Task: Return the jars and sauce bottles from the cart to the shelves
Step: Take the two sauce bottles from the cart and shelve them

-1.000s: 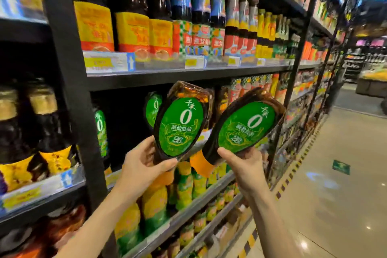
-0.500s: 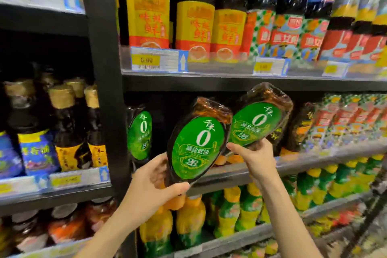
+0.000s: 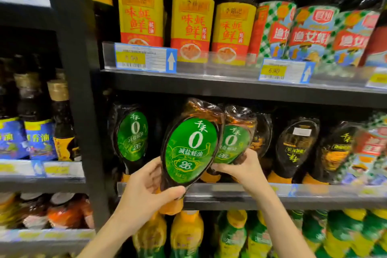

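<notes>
Sauce bottles, two, same green oval label with a large white 0, both wrapped in clear film, cap end down.

Left bottle [image 3: 191, 151]: held in front of the middle shelf [image 3: 230, 198], not on it. Top leans right; orange cap sits below the shelf rail.

Left grip [image 3: 146, 192]: closed round the narrow lower part of the left bottle, thumb across the front beneath the label, fingers behind.

Right bottle [image 3: 232, 142]: just behind and to the right of the left bottle and partly covered by it, inside the middle shelf opening.

Right grip [image 3: 240, 168]: wrapped round the lower part of the right bottle, fingers over the bottom edge of its label. Whether the cap rests on the shelf: cannot tell, hidden by the grip and the left bottle.

Middle shelf, other stock: one shelved bottle [image 3: 132, 136] with a matching green label, upright at the left, apart from the held pair. Dark-label bottles [image 3: 297, 146] of the same shape at the right, orange caps down.

Upper shelf [image 3: 209, 88]: yellow-label bottles [image 3: 140, 14], checked-label bottles [image 3: 310, 33] beside them, price tag [image 3: 144, 57] reading 6.90 on the rail.

Below the middle shelf: yellow-and-green bottles [image 3: 186, 234].

Post [image 3: 77, 90] divides off the left bay, which holds blue-label bottles [image 3: 37, 140]. Right edge of the view is blurred.
</notes>
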### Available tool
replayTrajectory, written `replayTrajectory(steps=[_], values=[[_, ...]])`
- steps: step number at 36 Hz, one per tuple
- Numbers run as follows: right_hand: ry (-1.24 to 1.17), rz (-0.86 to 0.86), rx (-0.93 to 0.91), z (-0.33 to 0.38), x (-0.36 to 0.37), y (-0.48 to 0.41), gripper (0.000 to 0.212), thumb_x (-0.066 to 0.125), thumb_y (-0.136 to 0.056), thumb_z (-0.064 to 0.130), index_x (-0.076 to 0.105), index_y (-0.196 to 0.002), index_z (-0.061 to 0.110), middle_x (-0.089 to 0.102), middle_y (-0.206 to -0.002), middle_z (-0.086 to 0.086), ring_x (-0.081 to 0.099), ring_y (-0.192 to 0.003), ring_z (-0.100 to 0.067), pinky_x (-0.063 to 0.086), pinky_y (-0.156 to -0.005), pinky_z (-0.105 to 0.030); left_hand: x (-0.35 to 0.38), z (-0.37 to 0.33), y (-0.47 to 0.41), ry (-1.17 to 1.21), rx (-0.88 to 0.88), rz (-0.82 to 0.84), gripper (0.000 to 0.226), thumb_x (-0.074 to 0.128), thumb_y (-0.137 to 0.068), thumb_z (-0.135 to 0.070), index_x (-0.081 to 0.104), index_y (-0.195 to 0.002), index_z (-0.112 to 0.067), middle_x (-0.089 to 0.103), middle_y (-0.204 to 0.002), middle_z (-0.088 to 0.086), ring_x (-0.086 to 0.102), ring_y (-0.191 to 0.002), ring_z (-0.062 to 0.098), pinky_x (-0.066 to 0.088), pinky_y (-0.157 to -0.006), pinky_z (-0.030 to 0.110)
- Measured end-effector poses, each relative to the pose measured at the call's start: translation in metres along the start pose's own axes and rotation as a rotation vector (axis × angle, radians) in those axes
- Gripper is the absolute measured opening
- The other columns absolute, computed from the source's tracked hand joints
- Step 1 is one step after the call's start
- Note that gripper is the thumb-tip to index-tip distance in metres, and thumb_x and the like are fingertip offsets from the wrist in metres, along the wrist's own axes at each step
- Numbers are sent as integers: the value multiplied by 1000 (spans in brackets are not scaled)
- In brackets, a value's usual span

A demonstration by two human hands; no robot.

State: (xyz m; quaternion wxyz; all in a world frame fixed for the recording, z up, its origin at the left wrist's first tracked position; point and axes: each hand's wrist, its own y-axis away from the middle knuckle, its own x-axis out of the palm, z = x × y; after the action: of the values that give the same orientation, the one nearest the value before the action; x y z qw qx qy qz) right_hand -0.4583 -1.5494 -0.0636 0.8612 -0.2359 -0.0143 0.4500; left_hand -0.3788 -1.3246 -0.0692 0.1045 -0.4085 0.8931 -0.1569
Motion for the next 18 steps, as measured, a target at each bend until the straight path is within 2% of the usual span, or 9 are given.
replayTrajectory(steps=[3,6,8,12,16,18], values=[[22,71,16,-6,-2,-2,44,84,-61,5,68,-102,5,75,-95,-2,70,-93,-16,56,-78,-27,4,-1,2,6,-2,-20,64,84,-44,-31,63,-104,-30,72,-101,-14,67,-96,3,50,-75,11],[37,114,34,-11,-2,-2,46,84,-61,5,66,-103,7,75,-93,4,69,-90,-9,52,-72,-17,6,0,4,19,-14,-43,73,86,-36,-39,64,-104,-30,72,-102,-12,67,-96,5,51,-76,12],[46,134,54,-13,-2,-4,44,84,-62,6,65,-102,8,75,-91,5,70,-87,-8,53,-70,-17,7,1,4,19,-13,-61,72,86,-37,-38,64,-104,-29,73,-102,-9,68,-96,8,52,-75,14],[59,191,109,-15,-3,-12,46,83,-65,9,63,-106,9,74,-94,2,69,-89,-8,54,-75,-20,7,0,4,-3,-5,-91,83,88,-32,-56,64,-106,-28,72,-104,-7,68,-97,9,53,-78,16],[29,226,181,-17,-5,-19,47,82,-66,9,62,-108,13,73,-98,3,68,-92,-6,54,-80,-21,8,-1,5,-15,-1,-108,72,85,-40,-41,63,-107,-28,72,-103,-9,68,-97,8,52,-76,14],[10,225,200,-18,-5,-20,47,82,-66,8,61,-108,14,73,-98,3,68,-92,-6,54,-77,-17,9,-1,6,-23,0,-117,72,85,-39,-43,63,-107,-30,72,-103,-10,67,-97,8,52,-76,13]])
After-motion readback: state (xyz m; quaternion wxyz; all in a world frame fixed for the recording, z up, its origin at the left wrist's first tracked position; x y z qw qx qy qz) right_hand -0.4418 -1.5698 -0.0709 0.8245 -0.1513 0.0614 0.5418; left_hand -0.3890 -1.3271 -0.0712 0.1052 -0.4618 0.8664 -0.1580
